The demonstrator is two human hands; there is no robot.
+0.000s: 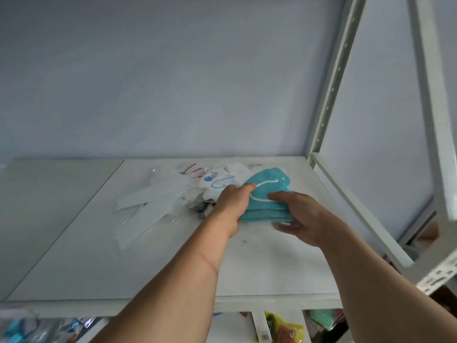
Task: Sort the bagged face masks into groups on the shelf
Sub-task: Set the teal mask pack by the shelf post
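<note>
Teal masks (265,194) gripped by left hand (232,206) and right hand (299,216).

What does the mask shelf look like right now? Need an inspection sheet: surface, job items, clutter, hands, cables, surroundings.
Surface: white shelf board, a small speck near the front of the stack.
Job's things: teal mask stack gripped between both hands; loose pile of white bagged masks to its left, some with red or blue ear loops.
Clutter: nothing seen on the shelf beyond the masks.
Hands: left hand grips the stack's left edge; right hand grips its right edge, fingers curled on top.
Cables: nothing seen.
Surroundings: pale wall behind; metal shelf upright at right; packaged goods on the lower shelf.
</note>
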